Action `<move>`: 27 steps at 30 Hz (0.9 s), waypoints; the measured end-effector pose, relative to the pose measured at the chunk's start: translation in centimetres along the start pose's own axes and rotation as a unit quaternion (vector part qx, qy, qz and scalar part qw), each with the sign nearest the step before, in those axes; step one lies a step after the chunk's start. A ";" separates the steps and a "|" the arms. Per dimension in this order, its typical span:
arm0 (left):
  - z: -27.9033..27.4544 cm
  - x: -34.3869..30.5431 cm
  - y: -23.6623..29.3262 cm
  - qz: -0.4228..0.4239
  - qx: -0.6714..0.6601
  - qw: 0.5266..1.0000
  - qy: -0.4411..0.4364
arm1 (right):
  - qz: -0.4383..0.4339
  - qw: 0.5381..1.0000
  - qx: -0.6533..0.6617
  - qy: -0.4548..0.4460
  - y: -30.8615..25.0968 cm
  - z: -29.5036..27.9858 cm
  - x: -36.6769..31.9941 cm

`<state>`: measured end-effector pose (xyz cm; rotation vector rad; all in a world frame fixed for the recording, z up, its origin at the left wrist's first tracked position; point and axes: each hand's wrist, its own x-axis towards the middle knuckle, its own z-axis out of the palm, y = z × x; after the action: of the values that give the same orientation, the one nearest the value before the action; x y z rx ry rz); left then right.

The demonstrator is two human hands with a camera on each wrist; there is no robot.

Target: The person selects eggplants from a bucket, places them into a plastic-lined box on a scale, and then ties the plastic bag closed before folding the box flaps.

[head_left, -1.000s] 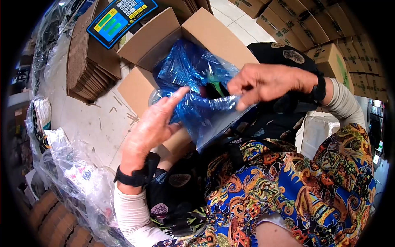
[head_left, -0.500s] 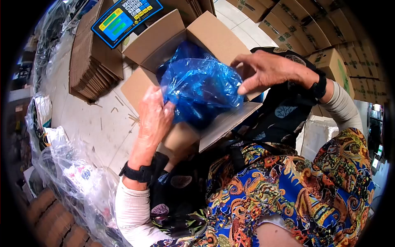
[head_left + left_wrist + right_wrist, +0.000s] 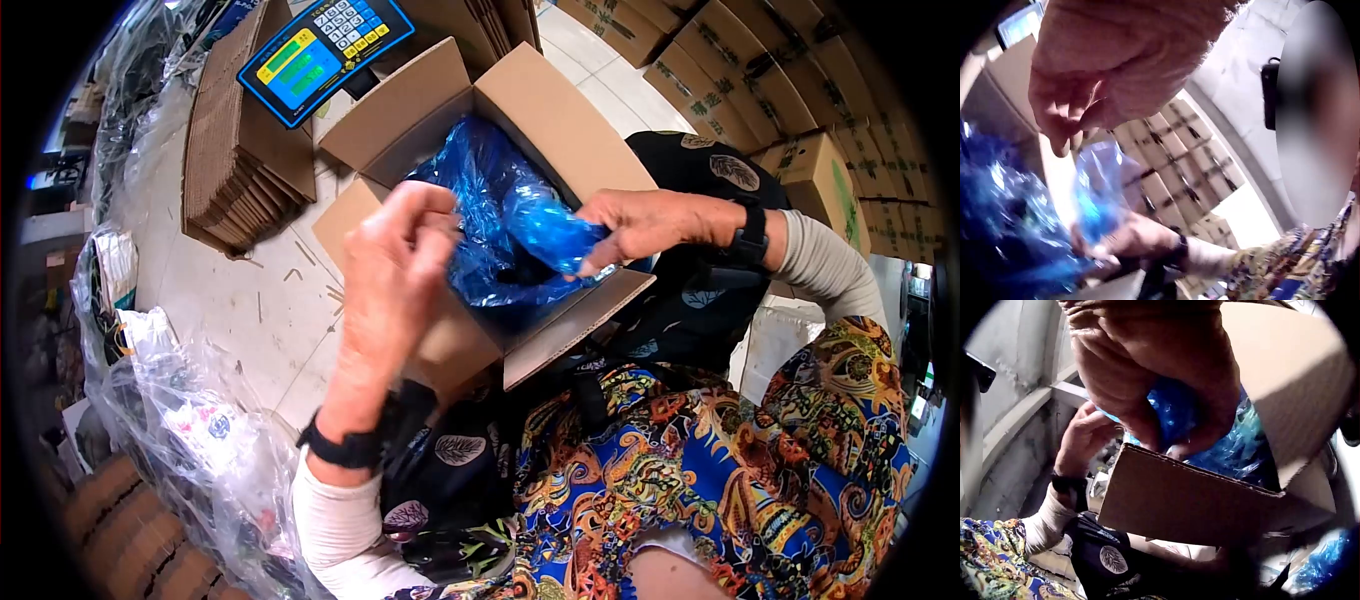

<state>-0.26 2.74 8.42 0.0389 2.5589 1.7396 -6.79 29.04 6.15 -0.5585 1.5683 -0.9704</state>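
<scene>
A blue plastic bag (image 3: 480, 170) lines an upright cardboard box (image 3: 570, 115) and bunches up at its mouth. My right hand (image 3: 640, 228) pinches a gathered fold of the bag (image 3: 1175, 409) at the near right side, close over a box flap (image 3: 1179, 494). Raised at the bag's left edge, my left hand (image 3: 395, 255) has its fingers bent in toward the thumb. In the left wrist view a clear blue peak of plastic (image 3: 1097, 181) stands just below those fingertips (image 3: 1060, 147); I cannot tell whether they pinch any of it. The bag's contents are hidden.
Behind the box sits a scale display (image 3: 325, 60). Folded cardboard (image 3: 245, 170) is stacked to the left. Clear plastic sheeting (image 3: 220, 430) runs along the left side, and more boxes (image 3: 740, 80) are piled at the far right.
The bag's puffed-out top has been drawn down and gathered toward the right. My right hand has gone from spread fingers to pinching the bag. My left hand has lifted higher over its left edge.
</scene>
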 end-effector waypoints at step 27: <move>2.3 7.5 -2.4 -0.070 -0.202 0.973 -0.083 | -0.052 0.952 -0.046 0.297 0.6 -3.6 10.1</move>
<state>-7.66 4.35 5.11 -0.0106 2.0011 2.0631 -12.56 22.41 0.01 -0.4343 2.1442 -1.2225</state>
